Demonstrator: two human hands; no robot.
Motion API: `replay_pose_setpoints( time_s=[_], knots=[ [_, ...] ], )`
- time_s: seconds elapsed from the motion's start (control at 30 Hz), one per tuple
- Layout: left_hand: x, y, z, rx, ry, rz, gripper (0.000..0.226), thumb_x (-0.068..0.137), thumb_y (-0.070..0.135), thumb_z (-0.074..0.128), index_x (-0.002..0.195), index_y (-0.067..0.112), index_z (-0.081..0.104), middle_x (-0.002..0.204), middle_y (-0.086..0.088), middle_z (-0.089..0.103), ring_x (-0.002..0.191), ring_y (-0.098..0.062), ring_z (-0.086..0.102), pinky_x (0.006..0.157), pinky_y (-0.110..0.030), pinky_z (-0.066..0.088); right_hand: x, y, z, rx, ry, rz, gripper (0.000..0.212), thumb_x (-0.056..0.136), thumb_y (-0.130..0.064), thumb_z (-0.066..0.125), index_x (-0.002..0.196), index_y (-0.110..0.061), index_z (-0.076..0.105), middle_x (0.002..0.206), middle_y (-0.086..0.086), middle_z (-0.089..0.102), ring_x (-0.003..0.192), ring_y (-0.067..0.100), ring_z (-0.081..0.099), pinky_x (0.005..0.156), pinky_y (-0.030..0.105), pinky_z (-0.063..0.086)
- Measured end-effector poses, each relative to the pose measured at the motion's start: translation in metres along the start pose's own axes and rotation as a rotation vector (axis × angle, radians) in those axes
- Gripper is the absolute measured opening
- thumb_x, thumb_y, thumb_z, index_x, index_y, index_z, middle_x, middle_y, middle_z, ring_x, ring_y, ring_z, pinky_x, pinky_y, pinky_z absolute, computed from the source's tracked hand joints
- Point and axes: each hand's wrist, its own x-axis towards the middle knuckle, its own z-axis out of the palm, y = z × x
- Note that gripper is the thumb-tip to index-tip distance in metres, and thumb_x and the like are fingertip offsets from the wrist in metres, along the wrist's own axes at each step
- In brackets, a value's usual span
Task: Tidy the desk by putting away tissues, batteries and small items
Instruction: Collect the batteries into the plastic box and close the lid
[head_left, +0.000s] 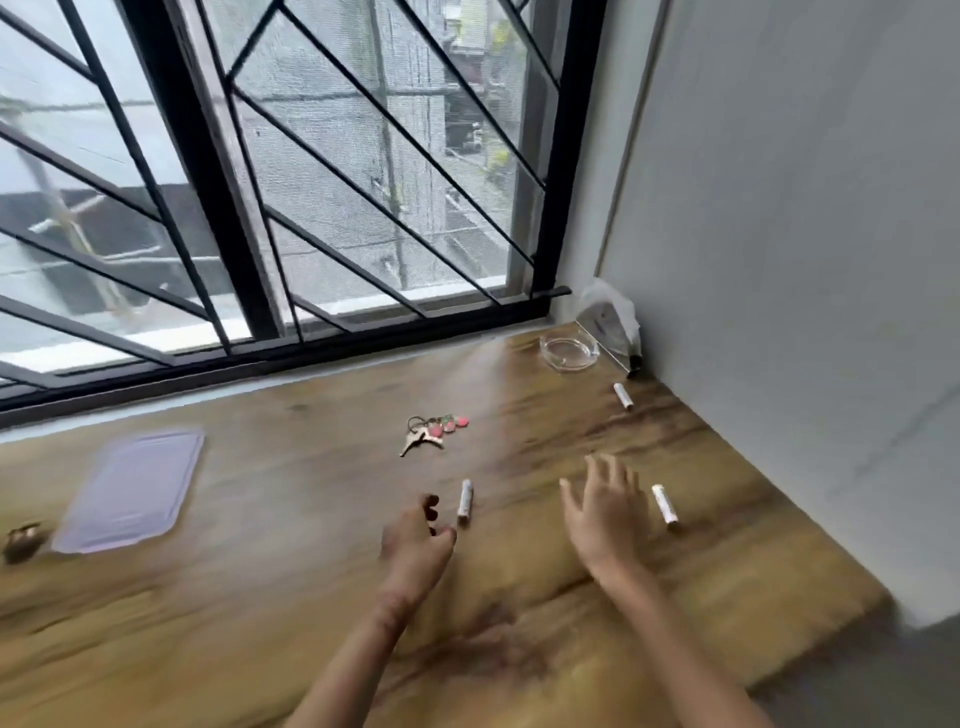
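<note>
Three white batteries lie on the wooden desk (260, 597): one (465, 501) in the middle, one (665, 503) to the right, one (623, 396) further back right. My left hand (415, 540) hovers just left of the middle battery, fingers loosely curled and holding nothing. Between the middle and right batteries my right hand (602, 512) is raised with its fingers spread. A bunch of keys with a red charm (434, 431) lies behind the hands. A tissue holder (608, 325) stands in the back right corner.
A lilac flat tray or lid (130, 491) lies at the left, with a small brown object (23, 538) beside it at the frame's edge. A clear glass ashtray (569, 353) sits by the tissue holder. A barred window runs along the back; a wall bounds the right.
</note>
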Motion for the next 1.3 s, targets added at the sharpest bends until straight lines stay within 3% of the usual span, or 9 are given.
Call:
replay_pose_setpoints(
  time_s=[0.2,0.3,0.47,0.63,0.9,1.03,1.1,1.23,1.3],
  knots=[
    [0.017,0.016,0.021,0.073,0.004,-0.023,0.046,0.083,0.031,0.063,0.121,0.008,0.050,0.114,-0.012,0.062,0.109,-0.028,0.056,0.086,-0.032,0.043,0.014,0.058,-0.021,-0.250,-0.005,0.161,0.033,0.078,-0.032,0.070,0.091,-0.003,0.063,0.091,0.019,0.061,0.085,0.035,0.058,0.064,0.039,0.050],
    [0.025,0.025,0.031,0.136,0.016,0.001,0.035,0.082,0.036,0.062,0.102,0.010,0.051,0.111,-0.011,0.059,0.108,-0.029,0.054,0.078,-0.032,0.039,0.023,0.072,-0.015,-0.291,-0.098,0.148,0.032,0.094,-0.033,0.045,0.113,-0.009,0.053,0.113,0.012,0.056,0.104,0.027,0.054,0.076,0.036,0.048],
    [0.033,0.030,0.045,0.249,0.024,0.073,0.021,0.090,0.031,0.050,0.079,0.016,0.040,0.100,-0.014,0.059,0.099,-0.031,0.054,0.074,-0.035,0.039,0.047,0.078,-0.015,-0.124,-0.107,0.093,0.017,0.096,-0.014,0.041,0.105,-0.011,0.055,0.114,0.008,0.056,0.102,0.024,0.056,0.077,0.031,0.043],
    [0.042,0.040,0.052,0.239,-0.001,0.082,0.024,0.092,0.032,0.046,0.076,0.015,0.043,0.097,-0.014,0.062,0.097,-0.030,0.054,0.073,-0.034,0.039,0.101,0.075,-0.018,0.148,-0.059,0.142,0.029,0.088,0.006,0.034,0.109,-0.004,0.052,0.124,0.017,0.048,0.098,0.034,0.057,0.079,0.038,0.045],
    [0.043,0.047,0.044,0.136,0.050,0.091,0.028,0.091,0.029,0.050,0.066,0.019,0.043,0.065,0.000,0.049,0.072,-0.023,0.049,0.060,-0.030,0.029,0.170,0.069,0.013,0.062,-0.158,0.159,0.037,0.096,-0.032,0.038,0.120,-0.004,0.044,0.121,0.019,0.047,0.102,0.036,0.054,0.070,0.035,0.038],
    [0.037,0.043,0.035,0.092,0.092,0.071,0.023,0.088,0.030,0.055,0.071,0.014,0.054,0.061,0.003,0.050,0.065,-0.018,0.047,0.051,-0.019,0.029,0.182,0.069,0.026,-0.068,-0.202,0.140,0.037,0.099,-0.026,0.031,0.125,-0.003,0.042,0.125,0.019,0.047,0.108,0.038,0.054,0.079,0.040,0.043],
    [0.032,0.040,0.031,0.040,0.112,0.046,0.021,0.088,0.030,0.057,0.073,0.015,0.057,0.064,0.002,0.054,0.064,-0.016,0.048,0.052,-0.015,0.033,0.185,0.062,0.031,0.031,-0.218,0.104,0.032,0.097,-0.022,0.034,0.113,0.001,0.049,0.115,0.021,0.051,0.102,0.037,0.054,0.081,0.041,0.043],
    [0.023,0.030,0.022,-0.111,0.124,-0.036,0.020,0.086,0.031,0.061,0.070,0.020,0.059,0.059,0.004,0.060,0.057,-0.010,0.054,0.058,-0.012,0.042,0.157,0.021,0.037,0.498,-0.420,0.088,0.023,0.093,-0.025,0.048,0.076,-0.010,0.052,0.072,0.010,0.053,0.064,0.022,0.048,0.057,0.031,0.036],
    [0.016,0.026,0.013,-0.284,0.144,-0.093,0.018,0.086,0.028,0.062,0.071,0.019,0.064,0.061,0.001,0.063,0.055,-0.008,0.057,0.061,-0.026,0.052,0.126,-0.009,0.033,0.800,-0.555,0.151,0.027,0.093,-0.018,0.048,0.066,-0.016,0.047,0.060,0.006,0.048,0.047,0.014,0.041,0.043,0.022,0.029]
  ],
)
